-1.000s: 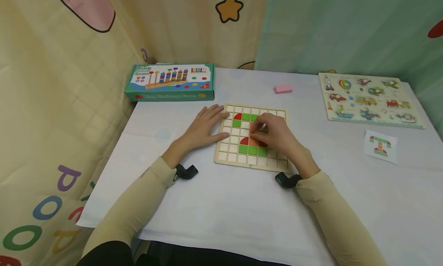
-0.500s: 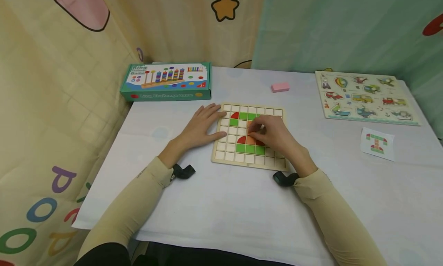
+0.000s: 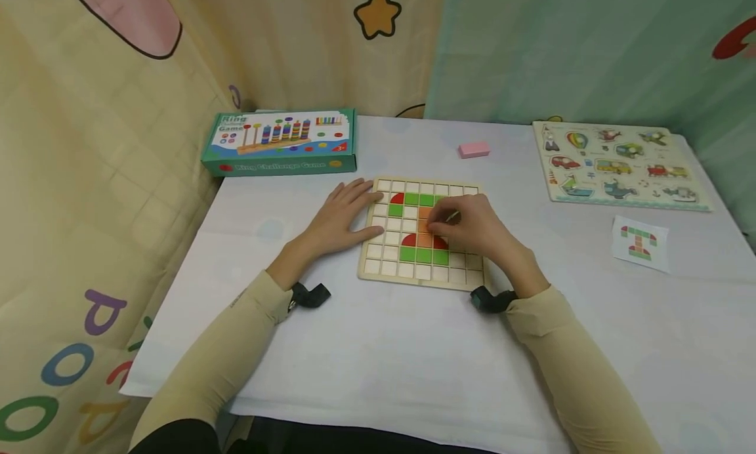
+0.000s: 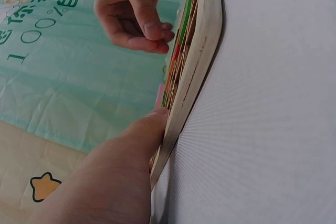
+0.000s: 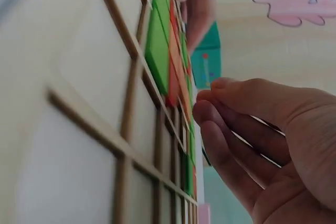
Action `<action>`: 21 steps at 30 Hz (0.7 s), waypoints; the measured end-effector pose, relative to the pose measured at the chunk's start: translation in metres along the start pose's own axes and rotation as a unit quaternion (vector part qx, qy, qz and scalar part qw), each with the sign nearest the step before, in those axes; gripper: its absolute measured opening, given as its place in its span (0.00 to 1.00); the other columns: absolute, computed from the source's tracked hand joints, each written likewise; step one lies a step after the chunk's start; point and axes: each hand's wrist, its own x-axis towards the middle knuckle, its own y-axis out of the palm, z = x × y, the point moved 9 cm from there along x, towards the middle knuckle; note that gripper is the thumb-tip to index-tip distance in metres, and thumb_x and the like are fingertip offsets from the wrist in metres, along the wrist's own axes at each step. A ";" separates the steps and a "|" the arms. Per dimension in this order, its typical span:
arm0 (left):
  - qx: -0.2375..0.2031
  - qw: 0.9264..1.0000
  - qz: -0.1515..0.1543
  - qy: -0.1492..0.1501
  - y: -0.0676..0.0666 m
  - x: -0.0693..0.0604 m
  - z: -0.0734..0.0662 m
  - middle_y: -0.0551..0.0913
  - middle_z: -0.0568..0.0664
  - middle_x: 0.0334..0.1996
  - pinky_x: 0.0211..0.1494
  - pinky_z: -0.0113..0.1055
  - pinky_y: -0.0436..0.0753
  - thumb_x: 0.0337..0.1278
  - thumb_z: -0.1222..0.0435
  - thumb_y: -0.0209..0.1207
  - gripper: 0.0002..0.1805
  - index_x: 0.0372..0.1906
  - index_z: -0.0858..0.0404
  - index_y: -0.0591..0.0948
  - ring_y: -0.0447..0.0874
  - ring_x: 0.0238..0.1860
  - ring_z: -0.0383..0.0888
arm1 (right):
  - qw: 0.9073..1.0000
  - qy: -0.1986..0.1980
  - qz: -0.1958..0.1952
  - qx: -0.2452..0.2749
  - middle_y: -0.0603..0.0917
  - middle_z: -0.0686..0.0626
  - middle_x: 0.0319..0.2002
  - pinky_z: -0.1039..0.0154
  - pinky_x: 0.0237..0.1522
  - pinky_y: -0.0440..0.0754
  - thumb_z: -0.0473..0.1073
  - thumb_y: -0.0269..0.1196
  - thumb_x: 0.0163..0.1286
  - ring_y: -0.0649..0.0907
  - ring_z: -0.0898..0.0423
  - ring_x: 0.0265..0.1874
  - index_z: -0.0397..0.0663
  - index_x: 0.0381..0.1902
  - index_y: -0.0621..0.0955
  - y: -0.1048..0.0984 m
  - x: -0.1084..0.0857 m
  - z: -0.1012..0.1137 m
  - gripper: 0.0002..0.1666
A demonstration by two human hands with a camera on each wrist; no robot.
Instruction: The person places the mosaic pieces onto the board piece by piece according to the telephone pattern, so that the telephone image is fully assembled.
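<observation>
A wooden grid board (image 3: 390, 281) lies on the table, its cells holding green tiles (image 3: 424, 255), red quarter-round tiles (image 3: 409, 241) and a column of orange tiles (image 3: 424, 239). My left hand (image 3: 335, 219) rests along the board's left edge, fingers spread and thumb on the rim. Over the right part of the board is my right hand (image 3: 472, 226), its thumb and fingertips bent close together beside the orange column. No tile shows between those fingertips in the right wrist view. Some cells on the right are hidden beneath this hand.
A pattern card (image 3: 640, 243) showing a similar coloured shape lies to the right. Behind it is a vehicle picture puzzle (image 3: 626, 165). A pink block (image 3: 474, 149) sits beyond the board, and a ring game box (image 3: 280, 142) stands at the back left.
My right hand has drawn slightly right from the orange column, uncovering more of the orange tiles. The left hand stays on the board's edge. The head view has shifted a little.
</observation>
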 end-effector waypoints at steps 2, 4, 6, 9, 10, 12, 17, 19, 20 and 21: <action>-0.001 1.000 -0.001 0.000 0.000 0.000 0.000 0.58 0.54 0.84 0.88 0.54 0.40 0.69 0.40 0.60 0.41 0.79 0.54 0.69 0.46 0.86 0.54 | 1.000 0.004 -0.016 0.005 0.91 0.49 0.36 0.53 0.45 0.91 0.39 0.73 0.69 0.88 0.53 0.39 0.45 0.38 0.88 -0.008 -0.001 -0.004 0.04; 0.000 1.000 -0.002 0.000 0.000 -0.001 0.001 0.58 0.54 0.84 0.88 0.54 0.41 0.69 0.40 0.60 0.41 0.79 0.54 0.69 0.46 0.86 0.54 | 0.999 0.014 -0.048 0.009 0.91 0.48 0.37 0.51 0.46 0.90 0.37 0.73 0.69 0.88 0.52 0.40 0.44 0.39 0.89 -0.019 -0.002 -0.011 0.03; 0.000 1.000 -0.003 -0.001 0.000 -0.001 0.001 0.58 0.54 0.84 0.89 0.53 0.40 0.69 0.40 0.61 0.40 0.79 0.54 0.69 0.47 0.86 0.54 | 0.996 0.033 -0.077 0.010 0.91 0.46 0.39 0.49 0.50 0.90 0.36 0.73 0.69 0.88 0.49 0.41 0.43 0.41 0.89 -0.028 -0.004 -0.020 0.04; 0.000 1.000 -0.003 -0.001 0.001 -0.002 0.003 0.59 0.53 0.84 0.89 0.52 0.40 0.69 0.40 0.61 0.40 0.79 0.54 0.69 0.47 0.86 0.53 | 0.993 0.068 -0.091 0.019 0.90 0.40 0.44 0.45 0.55 0.88 0.35 0.71 0.70 0.87 0.45 0.45 0.39 0.46 0.87 -0.033 -0.006 -0.036 0.09; 0.001 1.000 -0.002 -0.001 0.002 -0.002 0.003 0.59 0.53 0.84 0.89 0.52 0.40 0.69 0.40 0.61 0.40 0.79 0.53 0.69 0.47 0.86 0.53 | 0.993 0.079 -0.087 0.020 0.90 0.39 0.46 0.44 0.56 0.88 0.34 0.71 0.70 0.87 0.44 0.45 0.38 0.48 0.87 -0.032 -0.007 -0.041 0.10; 0.002 1.000 -0.003 0.000 0.002 -0.002 0.003 0.59 0.53 0.84 0.89 0.52 0.40 0.69 0.40 0.61 0.41 0.79 0.53 0.69 0.47 0.86 0.53 | 0.992 0.093 -0.076 0.026 0.89 0.37 0.48 0.44 0.57 0.87 0.34 0.71 0.70 0.87 0.43 0.46 0.36 0.51 0.86 -0.029 -0.008 -0.048 0.13; 0.005 1.000 -0.004 0.000 0.002 -0.001 0.003 0.58 0.53 0.84 0.89 0.51 0.40 0.68 0.39 0.61 0.41 0.79 0.53 0.69 0.47 0.86 0.52 | 0.992 0.094 -0.073 0.032 0.89 0.37 0.48 0.45 0.56 0.88 0.35 0.71 0.70 0.87 0.44 0.45 0.36 0.51 0.86 -0.026 -0.009 -0.053 0.13; 0.005 1.000 -0.004 0.000 0.002 0.000 0.003 0.58 0.52 0.84 0.89 0.51 0.40 0.69 0.39 0.61 0.41 0.79 0.53 0.69 0.47 0.86 0.52 | 0.992 0.092 -0.081 0.031 0.89 0.37 0.47 0.45 0.55 0.88 0.34 0.71 0.69 0.87 0.45 0.44 0.36 0.50 0.86 -0.026 -0.010 -0.053 0.13; 0.005 1.000 -0.005 0.000 0.002 0.000 0.003 0.59 0.52 0.84 0.89 0.51 0.40 0.68 0.39 0.61 0.41 0.79 0.53 0.69 0.47 0.86 0.52 | 0.992 0.091 -0.084 0.030 0.89 0.38 0.47 0.45 0.55 0.88 0.35 0.71 0.70 0.86 0.45 0.43 0.36 0.50 0.86 -0.026 -0.011 -0.053 0.13; 0.004 1.000 -0.006 0.001 0.002 0.001 0.002 0.59 0.53 0.84 0.89 0.51 0.40 0.68 0.39 0.61 0.41 0.79 0.53 0.69 0.47 0.86 0.52 | 0.992 0.090 -0.087 0.031 0.89 0.38 0.47 0.45 0.54 0.88 0.35 0.71 0.70 0.86 0.45 0.43 0.36 0.50 0.86 -0.026 -0.012 -0.053 0.13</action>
